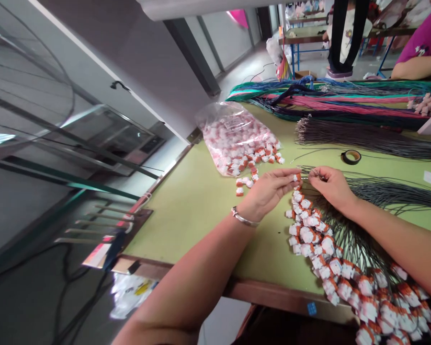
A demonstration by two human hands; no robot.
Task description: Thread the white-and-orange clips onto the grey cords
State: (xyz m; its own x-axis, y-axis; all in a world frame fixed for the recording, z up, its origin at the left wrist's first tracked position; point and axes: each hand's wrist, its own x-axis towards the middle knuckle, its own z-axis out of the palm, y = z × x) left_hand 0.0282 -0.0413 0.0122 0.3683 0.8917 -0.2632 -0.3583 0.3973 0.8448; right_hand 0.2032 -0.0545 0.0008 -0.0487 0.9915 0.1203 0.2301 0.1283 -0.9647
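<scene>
My left hand (273,189), with a bracelet at its wrist, pinches a small white-and-orange connector (297,178) between thumb and fingers. Just to its right, my right hand (328,184) is closed on a thin dark wire (304,178), whose pale end points at the connector. Whether the wire tip is inside the connector I cannot tell. Below both hands, a long heap of wired white-and-orange connectors (328,247) runs down over the table's front edge. Left of my left hand lie a few loose connectors (240,191).
A clear plastic bag (233,129) of connectors lies open behind my left hand. Bundles of dark wires (359,136) and coloured wires (345,98) stretch across the back. A roll of black tape (351,156) sits on the green table (187,211). Another person's arm (420,64) shows at far right.
</scene>
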